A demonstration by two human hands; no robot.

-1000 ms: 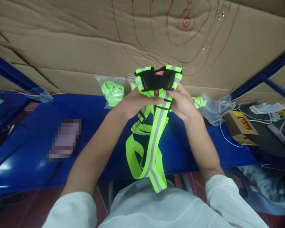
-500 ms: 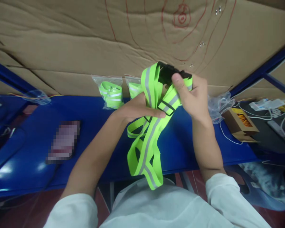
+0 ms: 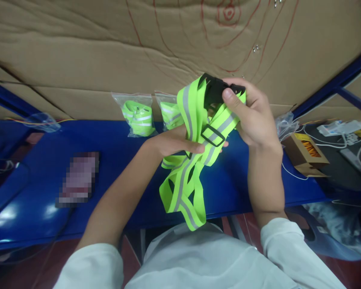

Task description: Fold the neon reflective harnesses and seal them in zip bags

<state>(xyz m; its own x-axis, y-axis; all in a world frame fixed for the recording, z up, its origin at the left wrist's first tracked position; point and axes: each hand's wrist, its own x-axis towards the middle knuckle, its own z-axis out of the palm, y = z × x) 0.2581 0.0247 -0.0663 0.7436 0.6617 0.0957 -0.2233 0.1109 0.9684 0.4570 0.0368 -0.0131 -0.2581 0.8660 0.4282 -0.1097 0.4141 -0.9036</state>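
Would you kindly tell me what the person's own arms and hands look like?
Short, pale, plain sleeves leave the forearms bare. The left hand and right hand are ungloved; no watch or bracelet shows.

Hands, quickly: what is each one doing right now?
Left hand: closed, holding the green straps.
Right hand: closed, holding the same straps at their black piece.

Workshop, prob.: blue bench (image 3: 105, 136), cardbd backing (image 3: 78, 52), 2 bagged strap sets (image 3: 140, 120).
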